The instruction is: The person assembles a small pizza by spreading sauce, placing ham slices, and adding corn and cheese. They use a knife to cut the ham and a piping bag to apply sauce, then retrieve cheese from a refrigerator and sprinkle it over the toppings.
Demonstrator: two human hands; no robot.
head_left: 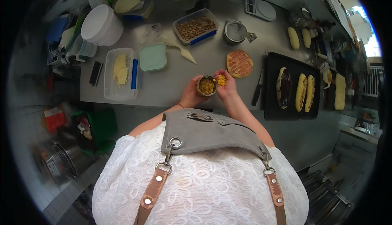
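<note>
My left hand [190, 93] is wrapped round a small open can [206, 95] of yellow corn, held at the counter's near edge. Right beside it, my right hand [230, 88] cups a small heap of corn kernels [221, 80] in its fingers, close to the can's rim. Just beyond that hand lies a round flat bread [239, 64] with a reddish topping and thin pale sauce lines across it. A filled piping bag [186, 55] rests on the counter past the can, its tip pointing toward my hands.
At right, a black tray [272, 111] carries long filled breads, with a knife [257, 94] beside it. Farther back stand a box of brown crumbly filling [195, 42], a metal pot [235, 32] and a scale [260, 8]. Leftward are a lidded box [153, 57], a cheese container [109, 88] and a phone [95, 73].
</note>
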